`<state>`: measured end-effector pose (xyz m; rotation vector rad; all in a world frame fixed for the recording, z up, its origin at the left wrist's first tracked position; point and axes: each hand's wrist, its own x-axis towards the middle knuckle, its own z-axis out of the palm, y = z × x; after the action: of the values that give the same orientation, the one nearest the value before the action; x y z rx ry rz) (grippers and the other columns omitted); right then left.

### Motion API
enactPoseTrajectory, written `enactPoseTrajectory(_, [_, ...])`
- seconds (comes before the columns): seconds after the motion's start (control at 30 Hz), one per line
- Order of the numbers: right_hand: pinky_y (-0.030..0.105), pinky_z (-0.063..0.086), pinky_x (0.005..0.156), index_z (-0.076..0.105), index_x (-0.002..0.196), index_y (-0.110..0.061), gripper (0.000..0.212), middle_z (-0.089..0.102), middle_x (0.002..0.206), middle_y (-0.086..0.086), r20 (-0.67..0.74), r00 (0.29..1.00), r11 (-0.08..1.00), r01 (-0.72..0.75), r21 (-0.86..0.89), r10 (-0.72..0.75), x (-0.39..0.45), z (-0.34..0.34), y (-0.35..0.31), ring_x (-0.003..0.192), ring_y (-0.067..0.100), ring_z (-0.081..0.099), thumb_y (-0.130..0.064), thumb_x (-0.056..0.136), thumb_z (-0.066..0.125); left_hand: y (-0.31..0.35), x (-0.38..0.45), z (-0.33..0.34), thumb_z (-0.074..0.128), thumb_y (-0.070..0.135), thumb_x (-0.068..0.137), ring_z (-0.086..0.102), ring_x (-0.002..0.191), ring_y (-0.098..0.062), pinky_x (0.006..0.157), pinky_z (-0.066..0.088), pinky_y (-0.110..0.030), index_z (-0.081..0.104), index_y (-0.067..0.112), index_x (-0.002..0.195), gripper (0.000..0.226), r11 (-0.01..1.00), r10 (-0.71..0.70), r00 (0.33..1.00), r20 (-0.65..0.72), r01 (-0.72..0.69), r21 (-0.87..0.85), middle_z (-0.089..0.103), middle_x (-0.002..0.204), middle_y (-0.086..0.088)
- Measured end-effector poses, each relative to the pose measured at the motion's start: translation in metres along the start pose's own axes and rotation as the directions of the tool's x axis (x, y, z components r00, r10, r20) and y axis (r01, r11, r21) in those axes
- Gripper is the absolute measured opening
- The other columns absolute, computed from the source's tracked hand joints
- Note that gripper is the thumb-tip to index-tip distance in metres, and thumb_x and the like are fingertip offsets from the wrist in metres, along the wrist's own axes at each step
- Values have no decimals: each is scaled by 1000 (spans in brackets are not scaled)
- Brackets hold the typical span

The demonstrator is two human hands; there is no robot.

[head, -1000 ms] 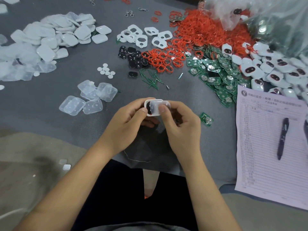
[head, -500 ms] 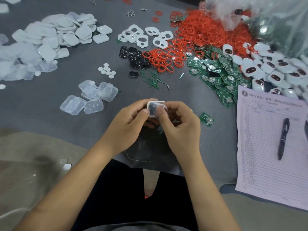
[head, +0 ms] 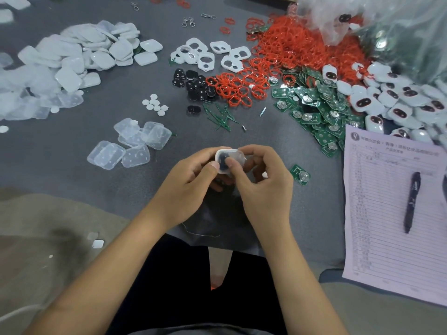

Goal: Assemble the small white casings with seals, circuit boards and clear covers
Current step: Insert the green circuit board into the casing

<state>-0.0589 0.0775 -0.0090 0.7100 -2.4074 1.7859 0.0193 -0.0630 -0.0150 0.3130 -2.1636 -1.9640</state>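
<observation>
A white casing (head: 223, 158) is pinched in the left hand (head: 191, 187). A clear cover (head: 235, 157) is pressed onto its right side by the right hand (head: 263, 187), thumb curled on top.

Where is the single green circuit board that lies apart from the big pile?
In the head view, the single green circuit board lies on the grey table, just right of the right hand and left of the paper form.

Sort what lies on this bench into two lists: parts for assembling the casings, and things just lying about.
For the job:
white casing with clear cover, held by left hand and right hand
red seals
circuit boards
spare clear covers

Lying about:
pen
printed sheet
metal clasps
</observation>
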Motion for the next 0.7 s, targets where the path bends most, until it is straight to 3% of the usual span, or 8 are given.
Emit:
enactPoseTrajectory(0.13, [25,46,69,66,108,-27,28,53,77,-7,1,1000,1000,-24,20,24,1,0,2,73,16,55,-25,86,83,1,0,1,43,18,105,73,101,-18,82,60,-30,67,31,129,37,1000,-23,1000,-3,23,-19,74,116,5])
enactPoseTrajectory(0.23, [31,48,69,68,109,-27,18,56,87,-5,2,1000,1000,10,15,-10,0,0,2,76,17,55,-30,93,75,3,0,1,43,19,106,73,100,-17,82,61,-32,68,29,130,36,999,-26,1000,1,26,-20,74,116,4])
enactPoseTrajectory(0.33, [20,43,69,69,104,-27,6,61,95,-2,-29,999,999,31,29,-30,2,-2,2,79,15,58,-23,99,68,4,0,1,43,20,105,74,98,-19,79,60,-28,67,27,130,35,999,-38,999,-1,38,-14,74,115,5])
enactPoseTrajectory(0.43, [14,40,69,70,100,-26,9,65,97,-1,-32,999,999,29,17,-28,3,-2,2,81,13,59,-17,98,68,5,0,3,43,22,105,74,99,-21,80,60,-30,67,28,130,35,999,-40,999,9,40,-8,73,115,4])
enactPoseTrajectory(0.7, [27,49,63,69,98,-28,16,66,93,-5,16,1000,1000,-18,22,18,2,-3,1,77,18,61,-13,94,70,4,-1,2,43,19,106,72,104,-19,81,59,-25,66,28,130,34,999,-29,999,23,28,27,73,116,7])
